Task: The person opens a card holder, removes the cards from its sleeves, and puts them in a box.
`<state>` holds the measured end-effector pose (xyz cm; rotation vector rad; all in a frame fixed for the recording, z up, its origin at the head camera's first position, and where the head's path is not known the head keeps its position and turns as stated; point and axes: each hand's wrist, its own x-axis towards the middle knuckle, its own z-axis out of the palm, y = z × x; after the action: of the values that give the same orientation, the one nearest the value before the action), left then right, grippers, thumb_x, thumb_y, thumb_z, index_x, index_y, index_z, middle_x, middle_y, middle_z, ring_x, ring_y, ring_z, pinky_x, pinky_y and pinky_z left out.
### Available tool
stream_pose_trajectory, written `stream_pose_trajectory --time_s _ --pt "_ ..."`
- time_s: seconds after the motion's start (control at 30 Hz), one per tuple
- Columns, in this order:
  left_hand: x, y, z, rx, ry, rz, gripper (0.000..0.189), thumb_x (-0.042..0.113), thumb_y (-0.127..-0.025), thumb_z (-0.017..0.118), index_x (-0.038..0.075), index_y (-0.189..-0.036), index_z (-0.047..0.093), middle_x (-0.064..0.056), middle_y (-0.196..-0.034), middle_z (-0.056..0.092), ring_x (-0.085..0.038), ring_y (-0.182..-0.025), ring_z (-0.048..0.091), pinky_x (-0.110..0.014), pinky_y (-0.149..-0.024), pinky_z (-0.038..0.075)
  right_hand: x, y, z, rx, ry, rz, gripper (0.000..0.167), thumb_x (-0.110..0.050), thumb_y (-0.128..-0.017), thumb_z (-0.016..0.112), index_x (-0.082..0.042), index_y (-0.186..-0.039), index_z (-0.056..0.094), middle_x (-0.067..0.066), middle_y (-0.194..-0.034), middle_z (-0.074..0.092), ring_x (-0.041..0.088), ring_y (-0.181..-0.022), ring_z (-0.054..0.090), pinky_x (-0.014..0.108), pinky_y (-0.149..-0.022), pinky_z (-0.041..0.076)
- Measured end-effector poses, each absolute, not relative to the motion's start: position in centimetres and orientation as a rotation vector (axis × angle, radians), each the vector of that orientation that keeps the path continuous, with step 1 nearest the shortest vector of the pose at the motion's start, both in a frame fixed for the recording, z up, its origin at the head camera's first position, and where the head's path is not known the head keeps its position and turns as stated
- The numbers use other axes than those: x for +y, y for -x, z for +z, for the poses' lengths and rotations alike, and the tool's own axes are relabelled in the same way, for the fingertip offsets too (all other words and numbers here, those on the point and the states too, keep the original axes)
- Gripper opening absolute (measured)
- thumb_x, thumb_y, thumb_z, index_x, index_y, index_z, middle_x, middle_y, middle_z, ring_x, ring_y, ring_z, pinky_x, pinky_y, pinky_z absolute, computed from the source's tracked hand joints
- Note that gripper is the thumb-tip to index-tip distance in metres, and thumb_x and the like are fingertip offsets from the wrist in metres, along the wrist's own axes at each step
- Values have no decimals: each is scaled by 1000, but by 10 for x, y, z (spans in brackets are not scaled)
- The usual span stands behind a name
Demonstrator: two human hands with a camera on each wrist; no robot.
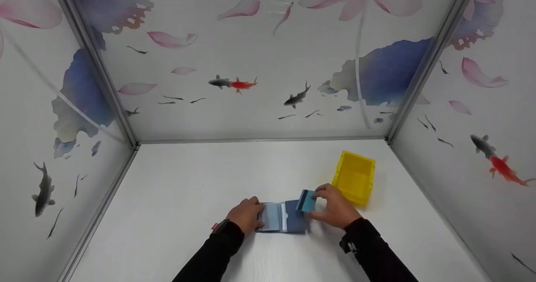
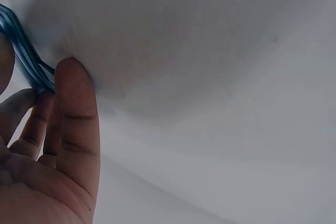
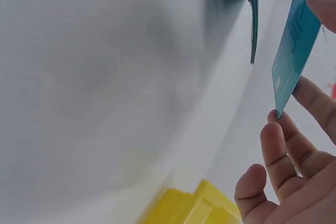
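Note:
A blue card holder (image 1: pixel 296 221) lies spread open on the white table, a pale inner sleeve (image 1: pixel 272 217) on its left side. My left hand (image 1: pixel 246 216) grips its left edge. In the left wrist view, fingers (image 2: pixel 76 124) and thumb are at the folded blue layers (image 2: pixel 26 51). My right hand (image 1: pixel 337 206) pinches a teal bank card (image 1: pixel 307 201) with a dark stripe, tilted over the right flap of the holder. In the right wrist view the card (image 3: pixel 295 45) shows a small chip, between thumb and fingers, with the holder's edge (image 3: pixel 253 24) beside it.
Just beyond my right hand stands a yellow plastic bin (image 1: pixel 356 177). White panels printed with fish and lotus flowers (image 1: pixel 251 64) enclose the table (image 1: pixel 180 181) at the back and both sides, with grey metal strips (image 1: pixel 264 141) along the edges.

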<state>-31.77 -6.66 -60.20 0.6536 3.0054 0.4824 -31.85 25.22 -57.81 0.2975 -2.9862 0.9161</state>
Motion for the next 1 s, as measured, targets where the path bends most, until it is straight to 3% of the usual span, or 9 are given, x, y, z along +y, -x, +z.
stream_pose_trajectory --time_s 0.3,0.43,0.7,1.0 --pt "-67 318 -599 3016 -653 452 49 28 -96 94 10 -139 80 -5 -124 73 -19 -104 64 -38 -92 62 326 337 -554 -2871 -119 773 58 -29 -93 93 3 -138 75 32 -150 62 52 -138 60 67 -117 52" --pt "-66 320 -603 3032 -659 436 49 29 -96 93 11 -140 80 -5 -125 73 -19 -105 65 -37 -93 62 353 347 -548 -2888 -31 662 60 -32 -94 91 6 -138 74 37 -149 61 56 -134 58 70 -108 55" --pt "-71 318 -605 3061 -708 405 49 29 -94 94 10 -137 81 -6 -123 73 -23 -108 68 -36 -89 62 362 368 -545 -3012 7 504 56 -37 -91 96 7 -121 80 31 -119 77 43 -102 72 55 -81 66" --pt "-67 326 -620 3054 -687 399 50 31 -96 93 12 -140 80 -5 -127 73 -20 -109 67 -36 -91 62 358 378 -534 -3111 -2 317 50 -41 -87 96 4 -104 80 17 -91 77 34 -85 67 51 -74 60"
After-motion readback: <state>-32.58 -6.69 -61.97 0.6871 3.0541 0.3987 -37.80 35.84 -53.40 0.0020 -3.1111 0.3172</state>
